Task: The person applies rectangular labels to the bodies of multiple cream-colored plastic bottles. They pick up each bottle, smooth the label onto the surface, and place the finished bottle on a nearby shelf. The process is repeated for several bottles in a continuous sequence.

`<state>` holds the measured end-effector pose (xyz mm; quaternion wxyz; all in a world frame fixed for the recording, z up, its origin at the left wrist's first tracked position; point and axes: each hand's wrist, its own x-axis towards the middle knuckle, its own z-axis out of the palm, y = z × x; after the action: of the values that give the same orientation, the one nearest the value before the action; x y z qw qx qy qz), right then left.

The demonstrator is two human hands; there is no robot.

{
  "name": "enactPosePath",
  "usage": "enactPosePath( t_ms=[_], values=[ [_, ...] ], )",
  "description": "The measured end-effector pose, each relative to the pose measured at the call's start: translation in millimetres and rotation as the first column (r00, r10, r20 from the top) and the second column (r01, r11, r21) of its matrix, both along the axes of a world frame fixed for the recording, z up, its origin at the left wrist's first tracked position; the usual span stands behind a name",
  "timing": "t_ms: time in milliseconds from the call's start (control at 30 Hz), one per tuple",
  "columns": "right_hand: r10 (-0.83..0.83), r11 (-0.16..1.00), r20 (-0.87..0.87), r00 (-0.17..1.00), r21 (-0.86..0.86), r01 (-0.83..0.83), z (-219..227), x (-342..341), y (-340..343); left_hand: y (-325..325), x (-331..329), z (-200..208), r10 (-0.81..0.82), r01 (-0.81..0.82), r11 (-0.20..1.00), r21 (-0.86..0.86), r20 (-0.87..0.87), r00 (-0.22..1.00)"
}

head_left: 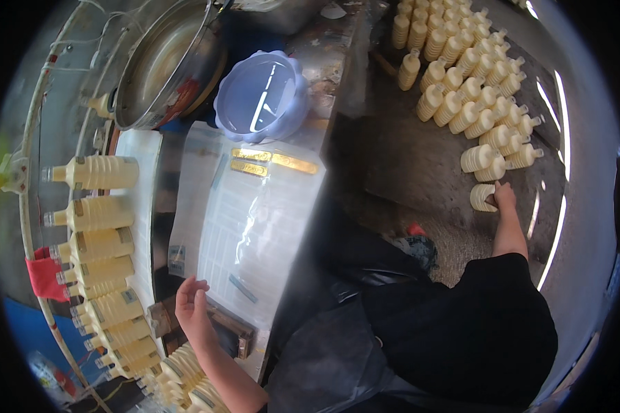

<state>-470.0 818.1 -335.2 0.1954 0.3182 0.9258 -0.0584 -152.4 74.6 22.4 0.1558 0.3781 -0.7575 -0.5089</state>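
Observation:
My right hand, stretched out to the right, is closed around a cream-coloured ribbed plastic bottle at the near end of a large group of similar bottles. Its fingers partly cover the bottle's neck. My left hand is raised over the near left edge of the worktable with its fingers loosely bent and apart, and nothing shows in it. Beside it lies a translucent sheet bearing gold label strips at its far end and a narrow bluish strip nearer me.
A scalloped lavender bowl of clear liquid stands beyond the sheet, next to a wide metal pan. Cream bottles with labels line the left side by a rail with a red cloth. A wooden frame lies near my left wrist.

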Motion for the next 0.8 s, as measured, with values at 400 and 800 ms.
enactPosePath(
  t_ms=[400, 800],
  values=[
    [0.134, 0.988, 0.045, 0.990, 0.065, -0.137, -29.6, 31.7, 5.8, 20.7, -3.7, 7.7, 0.029, -0.029, 0.999, 0.030, -0.015, 0.999],
    [0.438, 0.828, -0.242, 0.866, -0.265, -0.493, 65.9, 16.2, -113.5, 58.8, -36.3, -17.0, -0.311, 0.315, 0.948, -0.048, 0.080, 0.947]
  ],
)
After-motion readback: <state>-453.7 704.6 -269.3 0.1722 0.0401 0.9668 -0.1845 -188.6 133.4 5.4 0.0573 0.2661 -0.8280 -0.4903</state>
